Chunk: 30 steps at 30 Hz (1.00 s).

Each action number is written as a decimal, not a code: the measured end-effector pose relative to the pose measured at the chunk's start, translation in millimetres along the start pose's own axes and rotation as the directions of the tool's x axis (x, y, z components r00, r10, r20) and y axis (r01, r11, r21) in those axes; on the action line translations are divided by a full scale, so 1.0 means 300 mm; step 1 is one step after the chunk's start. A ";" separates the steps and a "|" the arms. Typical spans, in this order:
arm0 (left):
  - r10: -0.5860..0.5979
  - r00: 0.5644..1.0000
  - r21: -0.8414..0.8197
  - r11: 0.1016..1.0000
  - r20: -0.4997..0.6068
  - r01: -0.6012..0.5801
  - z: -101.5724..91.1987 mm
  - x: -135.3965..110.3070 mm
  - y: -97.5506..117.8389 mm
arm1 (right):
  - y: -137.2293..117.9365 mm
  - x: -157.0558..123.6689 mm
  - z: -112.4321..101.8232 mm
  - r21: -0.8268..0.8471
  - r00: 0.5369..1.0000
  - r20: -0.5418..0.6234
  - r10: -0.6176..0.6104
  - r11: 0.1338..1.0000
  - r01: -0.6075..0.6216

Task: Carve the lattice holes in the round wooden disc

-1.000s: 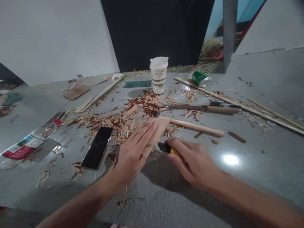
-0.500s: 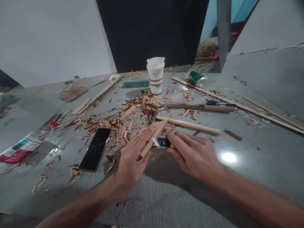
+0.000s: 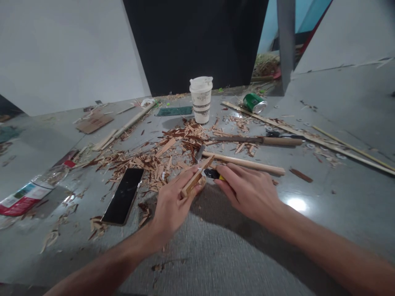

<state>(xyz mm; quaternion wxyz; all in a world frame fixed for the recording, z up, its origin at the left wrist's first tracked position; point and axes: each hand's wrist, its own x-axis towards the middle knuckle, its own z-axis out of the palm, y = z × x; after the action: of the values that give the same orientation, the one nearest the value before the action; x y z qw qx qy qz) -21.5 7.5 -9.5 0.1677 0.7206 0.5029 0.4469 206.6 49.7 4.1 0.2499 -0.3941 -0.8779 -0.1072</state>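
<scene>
My left hand is wrapped round a short piece of wood, whose pointed end slants up and away to the right. In my right hand is a utility knife with a black front and a bit of yellow showing. Its blade meets the wood near the middle, just past the left fingertips; the exact contact is hard to make out. Just beyond the hands lies a hammer with a pale wooden handle. Wood shavings are heaped around its head.
A phone and a plastic bottle lie to the left. Farther back stand a white lidded cup and, on its side, a green can. A wooden-handled tool and a long wood strip lie to the right.
The wood has rolled in my left hand, so a narrower face shows. The knife has moved slightly up and away along it. The view has shifted a little.
</scene>
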 end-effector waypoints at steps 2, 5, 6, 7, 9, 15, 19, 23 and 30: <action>-0.008 1.000 -0.004 1.000 0.019 0.008 0.000 0.000 -0.006 | 0.000 0.003 -0.001 -0.007 1.000 0.008 0.006 1.000 -0.006; 0.005 1.000 0.010 1.000 0.026 -0.005 -0.002 0.001 -0.017 | 0.000 0.008 -0.002 -0.021 1.000 0.014 0.016 1.000 -0.015; 0.015 1.000 0.023 1.000 0.019 -0.016 -0.003 0.002 -0.020 | 0.000 0.009 -0.002 -0.026 1.000 0.017 0.018 1.000 -0.018; 0.029 0.999 0.041 0.999 0.014 -0.029 -0.005 0.003 -0.021 | 0.000 0.010 -0.002 -0.032 1.000 0.021 0.020 0.999 -0.020; 0.059 0.998 0.076 0.995 0.008 -0.059 -0.011 0.006 -0.018 | 0.000 0.011 -0.002 -0.044 0.999 0.030 0.027 0.999 -0.025; 0.059 0.998 0.106 0.993 0.021 -0.061 -0.031 0.014 0.003 | 0.012 0.021 -0.009 -0.065 0.997 0.050 0.065 0.996 -0.062; 0.050 0.999 0.112 0.992 0.016 -0.051 -0.033 0.016 0.007 | 0.017 0.030 -0.015 -0.063 0.995 0.065 0.080 0.995 -0.076; 0.042 0.999 0.115 0.992 0.012 -0.043 -0.034 0.020 0.005 | 0.013 0.035 -0.021 -0.067 0.993 0.076 0.092 0.994 -0.087; 0.065 0.998 0.150 0.986 0.023 -0.067 -0.039 0.029 -0.006 | 0.007 0.045 -0.032 -0.074 0.988 0.110 0.109 0.992 -0.102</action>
<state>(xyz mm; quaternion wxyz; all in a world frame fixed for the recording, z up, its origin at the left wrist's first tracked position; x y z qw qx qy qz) -31.2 13.5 -0.1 0.1026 0.7515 0.5095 0.4063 204.0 56.0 19.3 0.1909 -0.4539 -0.8645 -0.1012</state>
